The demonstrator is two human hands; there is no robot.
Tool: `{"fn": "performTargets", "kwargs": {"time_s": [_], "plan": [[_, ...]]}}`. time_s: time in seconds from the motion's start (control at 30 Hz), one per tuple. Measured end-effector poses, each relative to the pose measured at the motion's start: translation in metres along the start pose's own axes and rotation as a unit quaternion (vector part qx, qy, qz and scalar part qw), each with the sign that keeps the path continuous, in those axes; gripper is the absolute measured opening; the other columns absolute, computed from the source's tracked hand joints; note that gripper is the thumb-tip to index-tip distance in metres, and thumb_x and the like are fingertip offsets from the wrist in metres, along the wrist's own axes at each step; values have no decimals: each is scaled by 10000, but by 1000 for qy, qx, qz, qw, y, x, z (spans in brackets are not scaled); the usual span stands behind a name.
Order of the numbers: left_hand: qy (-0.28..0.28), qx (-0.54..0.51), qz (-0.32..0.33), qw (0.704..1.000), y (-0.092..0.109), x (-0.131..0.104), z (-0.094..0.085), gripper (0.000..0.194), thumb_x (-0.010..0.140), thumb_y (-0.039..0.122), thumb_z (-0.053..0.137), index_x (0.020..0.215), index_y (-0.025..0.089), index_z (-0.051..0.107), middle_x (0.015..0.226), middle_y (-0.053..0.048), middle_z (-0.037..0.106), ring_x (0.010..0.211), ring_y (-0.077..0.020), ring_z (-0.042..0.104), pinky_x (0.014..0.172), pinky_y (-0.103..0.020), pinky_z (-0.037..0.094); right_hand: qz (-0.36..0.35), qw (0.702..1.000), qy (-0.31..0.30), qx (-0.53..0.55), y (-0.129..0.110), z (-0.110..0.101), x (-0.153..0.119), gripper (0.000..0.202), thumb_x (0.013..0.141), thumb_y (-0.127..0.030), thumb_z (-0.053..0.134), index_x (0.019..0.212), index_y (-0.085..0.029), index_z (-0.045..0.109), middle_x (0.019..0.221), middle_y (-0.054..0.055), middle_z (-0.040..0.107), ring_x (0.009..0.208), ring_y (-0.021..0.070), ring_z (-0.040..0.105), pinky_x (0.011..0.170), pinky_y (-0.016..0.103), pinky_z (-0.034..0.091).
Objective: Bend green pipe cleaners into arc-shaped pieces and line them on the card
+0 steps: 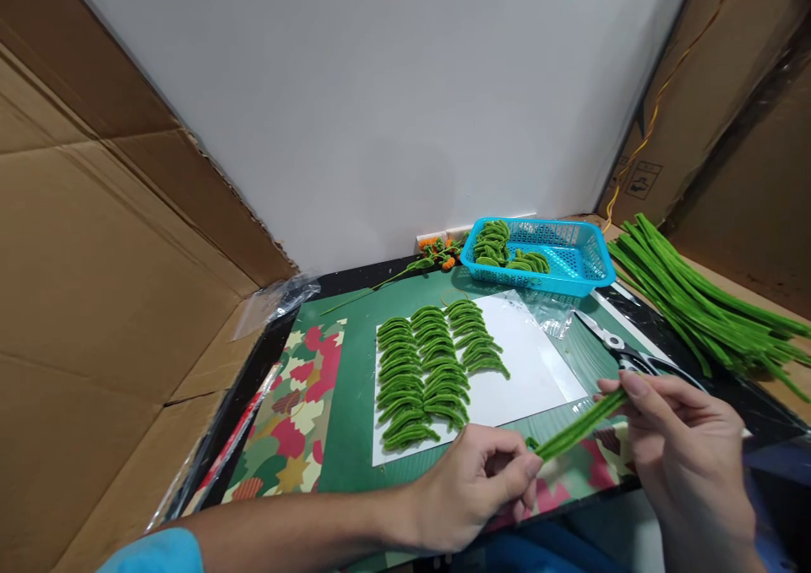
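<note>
1. Right-hand cardboard box (697,104): a dark, framed sign (644,180), its printed details too small to make out.
2. Same box, just left of that: a fainter mark (622,164), unreadable.
3. No words, brands or numbers are legible.

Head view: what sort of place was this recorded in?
Probably a small, makeshift craft workspace: fuzzy green pieces lie in neat rows, scissors rest nearby, and cardboard stands along the sides.

At four o'clock the green strip (579,427) vanishes into left hand (478,484) and right hand (690,438), the stem bundle (703,307) runs off-frame at three, the blue sleeve (155,553) is cropped at eight, and the box printing (644,180) at two is too tiny to read!
</note>
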State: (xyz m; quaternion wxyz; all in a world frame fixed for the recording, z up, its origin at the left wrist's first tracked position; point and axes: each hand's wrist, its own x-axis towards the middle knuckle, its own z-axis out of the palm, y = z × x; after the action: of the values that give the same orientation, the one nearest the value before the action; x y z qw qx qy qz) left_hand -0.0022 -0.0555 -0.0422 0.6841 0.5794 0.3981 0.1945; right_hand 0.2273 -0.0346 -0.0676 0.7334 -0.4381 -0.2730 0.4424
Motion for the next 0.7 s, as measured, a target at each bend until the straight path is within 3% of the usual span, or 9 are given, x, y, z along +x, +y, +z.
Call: {"fn": "performTargets", "kwargs": {"time_s": [0.17, 0.3, 0.43, 0.6, 0.7], "plan": [[-10, -14, 8, 1000, 8, 1, 2, 630, 954, 739, 590, 753, 143, 629, 654, -28, 601, 534, -85, 464, 556, -223, 387, 31, 999, -16, -7, 6, 0, 4, 321, 645, -402, 1010, 762, -178, 814, 683, 79, 792, 567, 238, 775, 533, 300, 657], [-1, -27, 14, 1000, -3, 2, 2, 645, 910, 759, 640, 756, 133, 651, 671, -53, 634, 566, -103, 522, 549, -222, 382, 35, 995, -22, -92, 5, -1, 5, 360, 625, -416, 1013, 805, -157, 840, 728, 98, 806, 604, 244, 780, 571, 292, 673], [8, -23, 7, 1000, -11, 3, 6, 657, 888, 779, 649, 725, 144, 605, 644, -42, 606, 566, -112, 539, 543, -221, 382, 52, 983, -77, -159, -2, -5, 9, 403, 620, -432, 1012, 835, -140, 835, 677, 86, 785, 562, 244, 753, 567, 307, 674], [15, 69, 70, 995, 2, 4, 7, 600, 994, 687, 558, 721, 153, 580, 610, -2, 536, 524, -84, 419, 515, -224, 306, 91, 978, -153, -108, -2, -8, 16, 508, 702, -511, 957, 1008, -139, 794, 605, 38, 734, 502, 222, 714, 505, 309, 632], [71, 136, 135, 979, 14, 10, 4, 595, 1028, 643, 511, 663, 173, 504, 589, 25, 442, 546, -88, 336, 530, -247, 256, 50, 977, -155, -139, -9, -3, 17, 640, 777, -566, 887, 1210, -126, 718, 615, 24, 723, 519, 225, 714, 512, 313, 623]]}}
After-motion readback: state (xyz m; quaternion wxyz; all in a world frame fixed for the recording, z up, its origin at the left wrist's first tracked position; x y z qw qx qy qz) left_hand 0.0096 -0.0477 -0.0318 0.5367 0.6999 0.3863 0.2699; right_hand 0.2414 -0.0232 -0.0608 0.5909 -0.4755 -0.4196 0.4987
